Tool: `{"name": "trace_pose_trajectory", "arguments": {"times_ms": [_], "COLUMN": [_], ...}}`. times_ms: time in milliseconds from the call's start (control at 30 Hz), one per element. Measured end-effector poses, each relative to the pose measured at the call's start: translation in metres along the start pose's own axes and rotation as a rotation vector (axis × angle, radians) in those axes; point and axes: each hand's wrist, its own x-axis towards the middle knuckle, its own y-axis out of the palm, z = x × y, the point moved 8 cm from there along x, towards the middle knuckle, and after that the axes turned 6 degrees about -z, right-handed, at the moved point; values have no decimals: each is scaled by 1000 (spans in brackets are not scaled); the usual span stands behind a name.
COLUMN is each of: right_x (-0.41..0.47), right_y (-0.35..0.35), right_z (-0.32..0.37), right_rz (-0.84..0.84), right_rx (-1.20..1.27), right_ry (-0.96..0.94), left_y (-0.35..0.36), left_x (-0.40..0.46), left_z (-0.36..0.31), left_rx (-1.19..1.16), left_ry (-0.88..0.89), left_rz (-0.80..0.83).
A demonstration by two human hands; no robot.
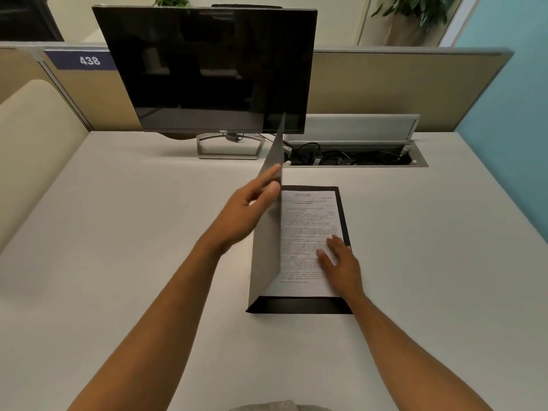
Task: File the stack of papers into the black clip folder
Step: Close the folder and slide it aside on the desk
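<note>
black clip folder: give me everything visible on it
The black clip folder lies open on the white desk, in front of the dark monitor. Its back panel is flat under the printed papers, showing as a black border. The front cover stands nearly upright along the left edge, thin, greyish in this light. The left hand holds the cover; the right hand presses the papers. No clip is visible.

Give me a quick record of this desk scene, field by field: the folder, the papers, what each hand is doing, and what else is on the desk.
folder: black clip folder lying on the desk, cover raised nearly upright
papers: printed stack lying inside the folder
left hand: left hand holding the cover's edge
right hand: right hand flat on the papers
behind: dark monitor, open cable tray
clip: not visible
</note>
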Motion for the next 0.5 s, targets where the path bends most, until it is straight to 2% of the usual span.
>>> {"name": "trace_pose_trajectory", "arguments": {"times_ms": [67, 267, 400, 500], "right_x": [-1, 11, 12, 13], "right_y": [-12, -43, -46, -44], "right_z": [7, -5, -16, -16], "right_rz": [-38, -105, -41, -25], "right_rx": [313, 753, 753, 585], "right_ry": [117, 365, 431, 375], "left_y": [14, 24, 16, 22], "left_x": [-2, -9, -24, -31], "left_z": [17, 93, 135, 155], "left_rx": [-10, 145, 264, 231], "left_ry": [-70, -297, -425, -498], "left_rz": [25, -106, -273, -291]}}
